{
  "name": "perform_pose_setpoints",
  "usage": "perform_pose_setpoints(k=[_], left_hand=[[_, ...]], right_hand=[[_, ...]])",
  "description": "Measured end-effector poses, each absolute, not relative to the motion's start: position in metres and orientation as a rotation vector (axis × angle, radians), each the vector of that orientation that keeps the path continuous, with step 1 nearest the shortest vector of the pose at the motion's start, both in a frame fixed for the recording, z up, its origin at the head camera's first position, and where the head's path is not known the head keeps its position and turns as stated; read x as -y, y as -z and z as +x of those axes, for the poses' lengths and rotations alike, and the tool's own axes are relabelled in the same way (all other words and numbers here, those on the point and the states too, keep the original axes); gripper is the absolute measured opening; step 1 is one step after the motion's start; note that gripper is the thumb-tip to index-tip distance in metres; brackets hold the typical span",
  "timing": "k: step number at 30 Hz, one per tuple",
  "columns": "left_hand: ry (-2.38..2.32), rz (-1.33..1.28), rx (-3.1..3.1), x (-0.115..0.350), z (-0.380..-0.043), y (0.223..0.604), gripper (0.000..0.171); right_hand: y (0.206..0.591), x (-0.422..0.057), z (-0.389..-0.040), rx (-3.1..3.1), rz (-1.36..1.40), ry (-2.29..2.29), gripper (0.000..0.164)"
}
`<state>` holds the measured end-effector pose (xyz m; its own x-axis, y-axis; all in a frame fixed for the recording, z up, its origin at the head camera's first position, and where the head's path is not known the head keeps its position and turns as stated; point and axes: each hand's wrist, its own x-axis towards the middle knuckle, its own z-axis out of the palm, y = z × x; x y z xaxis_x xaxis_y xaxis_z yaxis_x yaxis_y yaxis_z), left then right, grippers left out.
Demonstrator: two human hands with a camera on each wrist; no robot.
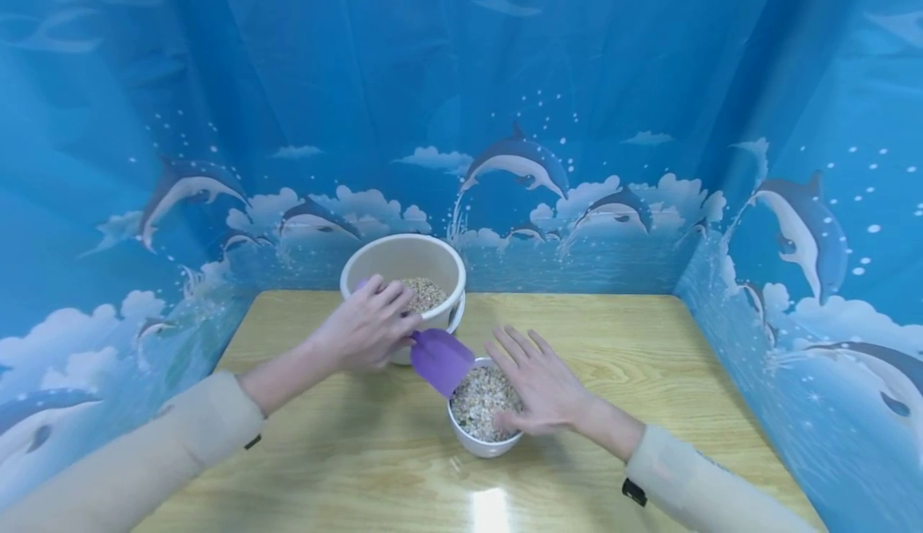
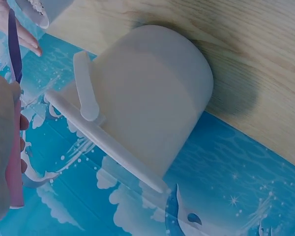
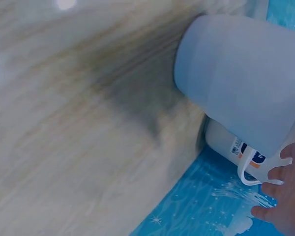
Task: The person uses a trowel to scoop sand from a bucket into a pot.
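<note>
My left hand (image 1: 371,325) grips the handle of a purple scoop (image 1: 441,361) in front of a large cream bucket (image 1: 450,256). The scoop's blade slants down to the right, its tip overlapping the rim of a smaller white pot (image 1: 485,445). Pale, speckled gravel (image 1: 476,405) fills that pot close to the brim. At the pot's right side, my right hand (image 1: 541,389) has its fingers spread and straight, thumb over the gravel. In the left wrist view, the scoop handle (image 2: 15,172) lies under curled fingers. The right wrist view shows the pot's smooth side (image 3: 241,73) beside my fingers.
More gravel (image 1: 425,294) lies inside the bucket, which has a white side handle (image 2: 86,86) and a printed label (image 3: 250,153). Both containers stand on a wood-grain table (image 1: 613,341). A blue dolphin-print curtain (image 1: 577,76) encloses the back and sides.
</note>
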<state>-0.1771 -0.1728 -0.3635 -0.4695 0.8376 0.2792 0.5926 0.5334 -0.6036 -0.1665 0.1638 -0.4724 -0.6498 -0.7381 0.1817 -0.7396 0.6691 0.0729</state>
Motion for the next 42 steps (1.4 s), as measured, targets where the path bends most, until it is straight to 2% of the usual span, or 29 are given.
perform_pose_setpoints(k=[20,42], left_hand=[[-0.576,-1.227,2.271,0.201,-0.213,0.346,0.036],[-0.543,-1.153,2.380,0.232,-0.257,0.340,0.032]], right_hand=[[0.437,-0.139,-0.202,2.682,1.096,-0.018,0.111],[0.418,-0.103,-0.246,2.726,1.028,0.037,0.125]])
